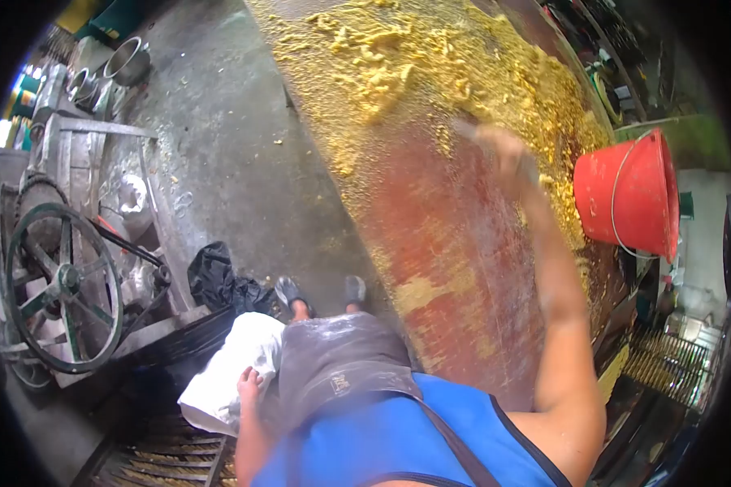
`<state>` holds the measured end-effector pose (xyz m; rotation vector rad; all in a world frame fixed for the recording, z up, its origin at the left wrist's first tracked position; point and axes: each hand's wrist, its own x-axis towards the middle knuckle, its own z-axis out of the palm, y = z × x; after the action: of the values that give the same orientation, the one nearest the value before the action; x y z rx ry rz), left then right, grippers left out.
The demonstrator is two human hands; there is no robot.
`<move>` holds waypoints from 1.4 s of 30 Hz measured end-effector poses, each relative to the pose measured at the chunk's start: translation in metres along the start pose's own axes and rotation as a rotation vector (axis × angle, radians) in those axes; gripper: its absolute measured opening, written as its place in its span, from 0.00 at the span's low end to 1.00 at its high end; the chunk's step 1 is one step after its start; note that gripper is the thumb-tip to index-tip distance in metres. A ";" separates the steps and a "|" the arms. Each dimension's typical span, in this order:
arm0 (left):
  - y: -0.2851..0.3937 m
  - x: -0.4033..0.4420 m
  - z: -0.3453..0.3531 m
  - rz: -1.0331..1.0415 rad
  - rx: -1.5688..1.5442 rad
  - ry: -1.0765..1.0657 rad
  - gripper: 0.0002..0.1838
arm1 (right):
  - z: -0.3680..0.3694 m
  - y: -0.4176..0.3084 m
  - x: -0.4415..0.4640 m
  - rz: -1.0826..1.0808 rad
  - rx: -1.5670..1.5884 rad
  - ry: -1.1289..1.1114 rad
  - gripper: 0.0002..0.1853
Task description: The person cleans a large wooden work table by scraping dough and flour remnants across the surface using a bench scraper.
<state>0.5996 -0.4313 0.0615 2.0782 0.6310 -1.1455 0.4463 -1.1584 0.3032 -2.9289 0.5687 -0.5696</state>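
Yellow crumbly material [382,77] lies spread over the far part of a reddish table [455,243]. My right hand [503,150] is stretched out over the table at the edge of the material. It is blurred; its fingers are closed round a greyish, flat-looking thing whose shape I cannot make out. My left hand [250,383] hangs low beside my body, its fingers bent against a white sack [231,369]. The sack's top bunches near my thigh. A red bucket [629,195] with a wire handle stands at the table's right side, tilted in this view.
At the left is a machine with a large spoked wheel [65,280] and a belt. A black plastic bag [219,276] lies on the floor by my feet. Metal pots [127,62] are at the upper left. Slatted racks [666,361] show at the lower right.
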 end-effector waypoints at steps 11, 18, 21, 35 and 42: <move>0.121 0.113 -0.023 0.059 -0.001 -0.208 0.23 | 0.089 -0.213 -0.052 -0.021 -0.131 -0.175 0.14; 0.188 0.127 -0.083 0.070 -0.183 -0.107 0.23 | 0.174 -0.147 0.125 0.236 -0.362 -0.229 0.15; 0.182 0.137 -0.108 0.046 -0.215 -0.099 0.22 | 0.143 -0.065 0.205 0.702 -0.155 -0.381 0.22; 0.224 0.248 -0.104 0.075 -0.216 -0.273 0.18 | 0.143 -0.172 0.095 0.068 -0.274 -0.137 0.13; 0.367 0.219 -0.071 0.097 -0.105 -0.162 0.21 | 0.173 -0.230 0.188 0.225 -0.208 -0.261 0.18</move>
<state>0.9964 -0.5997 0.0187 1.8848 0.4969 -1.1850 0.7520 -1.0120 0.2467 -2.9974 0.9555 -0.1062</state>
